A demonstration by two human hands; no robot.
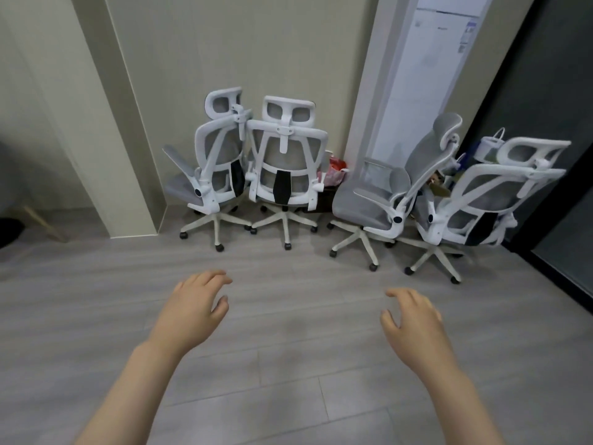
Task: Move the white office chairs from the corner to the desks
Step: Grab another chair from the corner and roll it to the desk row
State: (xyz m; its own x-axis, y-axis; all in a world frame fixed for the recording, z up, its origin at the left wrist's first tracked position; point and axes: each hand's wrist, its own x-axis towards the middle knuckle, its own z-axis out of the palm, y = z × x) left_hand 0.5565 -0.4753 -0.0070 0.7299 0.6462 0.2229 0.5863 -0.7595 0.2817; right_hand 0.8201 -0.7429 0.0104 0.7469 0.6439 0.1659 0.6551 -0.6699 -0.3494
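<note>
Head view: four white-framed, grey-mesh office chairs (287,175) stand on castors in the corner. Left hand (195,303) and right hand (412,316) hover apart, fingers loose, holding nothing. Chairs should roll easily; grip the rigid backrest frame, not mesh.

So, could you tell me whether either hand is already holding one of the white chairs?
No, the left hand and right hand hover open above the floor, short of the chairs.
</note>
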